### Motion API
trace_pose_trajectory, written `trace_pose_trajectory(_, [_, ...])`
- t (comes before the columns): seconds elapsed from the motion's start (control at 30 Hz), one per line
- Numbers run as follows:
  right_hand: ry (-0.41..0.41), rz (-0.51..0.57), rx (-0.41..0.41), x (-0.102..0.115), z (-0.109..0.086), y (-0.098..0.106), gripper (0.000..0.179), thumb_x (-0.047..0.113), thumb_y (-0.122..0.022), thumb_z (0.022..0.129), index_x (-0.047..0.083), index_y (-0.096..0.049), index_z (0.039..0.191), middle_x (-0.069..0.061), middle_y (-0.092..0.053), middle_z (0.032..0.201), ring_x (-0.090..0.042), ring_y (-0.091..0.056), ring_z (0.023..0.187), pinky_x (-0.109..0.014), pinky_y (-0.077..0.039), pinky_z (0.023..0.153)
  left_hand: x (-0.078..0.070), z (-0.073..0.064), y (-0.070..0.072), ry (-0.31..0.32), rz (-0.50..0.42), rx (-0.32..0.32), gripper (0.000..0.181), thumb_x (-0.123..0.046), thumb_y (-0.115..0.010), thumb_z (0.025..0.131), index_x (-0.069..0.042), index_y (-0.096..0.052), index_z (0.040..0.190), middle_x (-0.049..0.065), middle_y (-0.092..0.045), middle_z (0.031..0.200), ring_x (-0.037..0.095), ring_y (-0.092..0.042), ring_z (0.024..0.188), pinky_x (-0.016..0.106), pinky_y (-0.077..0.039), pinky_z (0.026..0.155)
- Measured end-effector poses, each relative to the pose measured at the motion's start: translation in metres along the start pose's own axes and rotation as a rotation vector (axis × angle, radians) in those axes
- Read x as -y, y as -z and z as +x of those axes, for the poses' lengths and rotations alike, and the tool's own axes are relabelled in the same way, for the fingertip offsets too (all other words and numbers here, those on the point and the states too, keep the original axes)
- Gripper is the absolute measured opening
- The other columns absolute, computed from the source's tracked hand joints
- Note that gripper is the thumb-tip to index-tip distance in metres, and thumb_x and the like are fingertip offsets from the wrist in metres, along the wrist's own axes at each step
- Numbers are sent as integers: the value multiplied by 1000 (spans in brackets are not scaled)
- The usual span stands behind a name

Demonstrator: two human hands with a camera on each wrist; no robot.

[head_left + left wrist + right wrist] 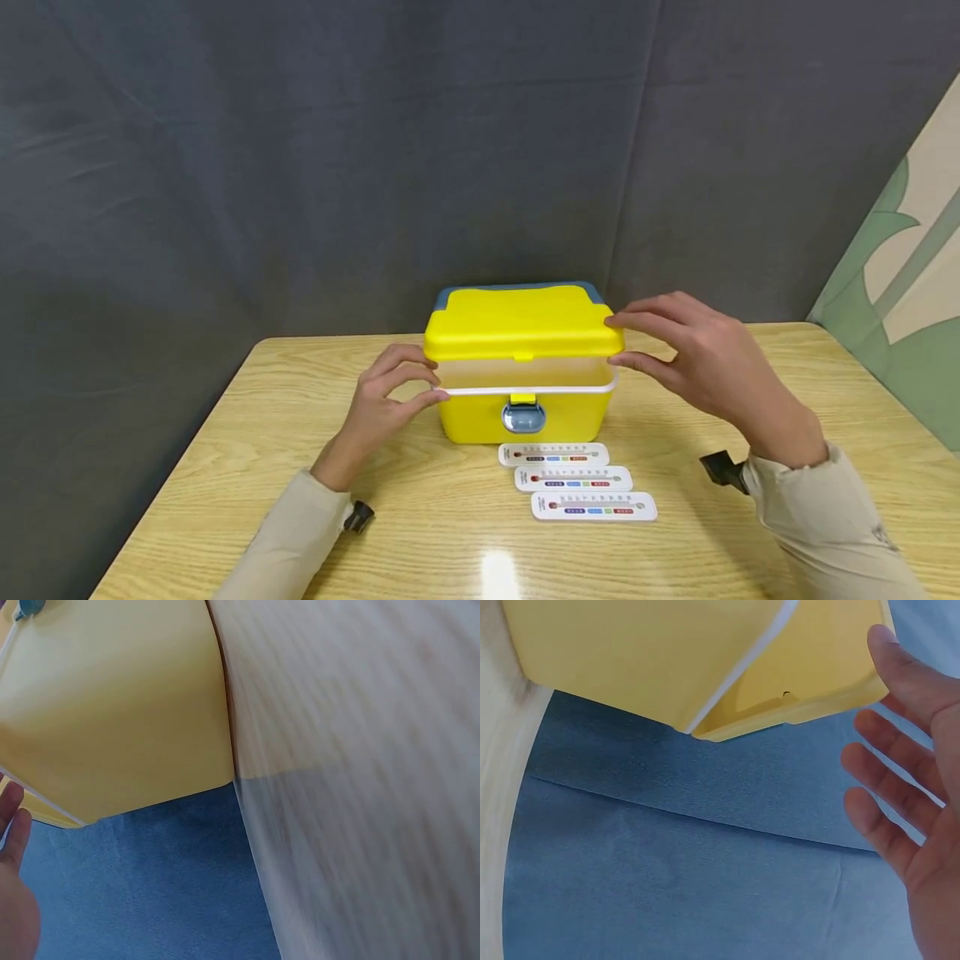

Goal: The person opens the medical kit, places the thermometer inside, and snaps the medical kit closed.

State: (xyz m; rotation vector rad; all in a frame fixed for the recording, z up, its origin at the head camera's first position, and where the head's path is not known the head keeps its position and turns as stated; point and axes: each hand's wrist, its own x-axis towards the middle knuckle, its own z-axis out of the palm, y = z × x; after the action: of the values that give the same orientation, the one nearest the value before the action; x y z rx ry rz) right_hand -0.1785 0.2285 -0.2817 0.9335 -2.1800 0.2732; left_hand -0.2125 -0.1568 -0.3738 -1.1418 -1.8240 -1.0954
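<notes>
A yellow storage box (480,419) with a white rim and a grey-blue front latch (523,417) stands on the table. Its yellow lid (525,321) is partly raised, leaving a gap at the front. At the lid's right edge, my right hand (697,354) pinches it between thumb and fingers; the right wrist view shows the thumb (900,664) on the lid's inner side. My left hand (390,392) touches the box's left side by the rim, its thumb near the front corner. Only fingertips and part of the palm show in the left wrist view.
Three white thermometer cards (553,454) with coloured bands lie in a staggered row before the box. A wooden table (247,450) carries everything. Behind it hangs a dark grey-blue curtain (375,167), and a panel with green leaf shapes (892,275) stands at the right.
</notes>
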Motion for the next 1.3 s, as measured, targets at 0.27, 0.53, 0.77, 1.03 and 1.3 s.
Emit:
trace_pose_trajectory(0.27, [0,47,-6,0,6,2,63,67,-42,95,15,-75,112,0,-73,106,-15,-65,93,-30,-55,75,-4,4,0,-87,-32,-17,19,-25,-78,85,-7,-73,83,9,-66,89,24,-59,90,21,-50,93])
trace_pose_trajectory(0.53, [-4,81,-57,-4,10,-1,62,67,-45,92,16,-75,110,-1,-73,105,-16,-66,93,-29,-53,76,-2,4,1,-104,-60,-6,17,-22,-81,83,-6,-73,84,8,-65,88,23,-58,90,21,-50,91])
trace_pose_trajectory(0.77, [1,121,-122,-8,13,-10,56,62,-52,90,14,-75,110,-3,-72,103,-17,-65,91,-15,-48,79,-2,3,0,-109,-95,1,16,-19,-80,83,-5,-73,85,10,-65,89,23,-59,91,20,-51,93])
trace_pose_trajectory(1.03, [-40,205,-148,-12,12,-17,54,52,-59,88,8,-71,118,-6,-69,110,-16,-65,92,1,-42,88,-3,3,-1,-85,-97,2,15,-18,-80,82,-5,-73,85,10,-66,90,24,-59,93,20,-51,96])
trace_pose_trajectory(1.3, [-76,217,-225,-19,18,-26,55,50,-55,94,3,-67,121,-14,-65,115,-14,-52,85,-13,-38,73,-5,2,-3,-71,-112,15,14,-18,-79,83,-5,-72,85,10,-65,91,23,-59,94,20,-51,95])
